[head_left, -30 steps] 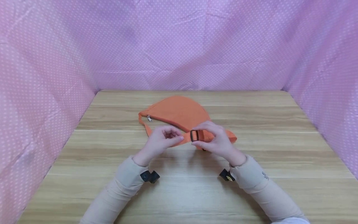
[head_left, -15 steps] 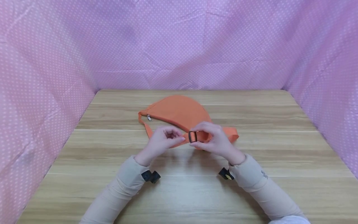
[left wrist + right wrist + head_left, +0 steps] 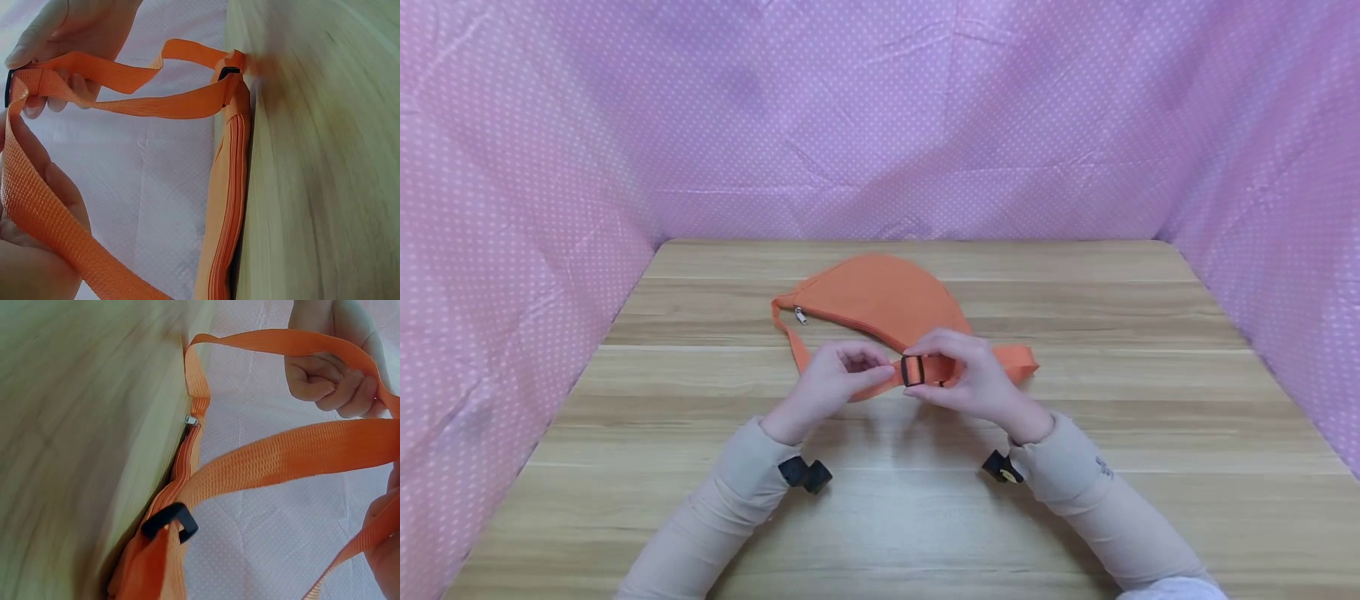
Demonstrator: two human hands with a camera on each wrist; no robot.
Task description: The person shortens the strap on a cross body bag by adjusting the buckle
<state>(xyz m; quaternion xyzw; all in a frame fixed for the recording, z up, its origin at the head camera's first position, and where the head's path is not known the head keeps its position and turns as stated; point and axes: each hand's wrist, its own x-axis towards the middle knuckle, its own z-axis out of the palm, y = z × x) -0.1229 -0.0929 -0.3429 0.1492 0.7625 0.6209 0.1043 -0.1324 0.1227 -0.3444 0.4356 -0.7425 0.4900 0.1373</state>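
Note:
An orange waist bag (image 3: 880,292) lies on the table, its zipper along the near edge and a silver zipper pull (image 3: 801,317) at the left end. My left hand (image 3: 831,383) pinches the orange strap (image 3: 878,388) in front of the bag. Just to its right, my right hand (image 3: 973,375) grips the black slider buckle (image 3: 912,371) between thumb and fingers. Behind the right hand the strap loops out to the right. At the bag's right end a black ring (image 3: 172,522) joins strap and bag, clear in the right wrist view.
The bag and both forearms are over a wood-grain table (image 3: 880,517). Pink polka-dot cloth (image 3: 910,117) hangs behind it and along both sides. Small black cameras (image 3: 805,474) sit on the sleeve cuffs.
My right hand and the slider buckle have shifted slightly left, closer to my left hand. The strap's right-hand loop has changed shape. My left hand and the bag stay nearly in place.

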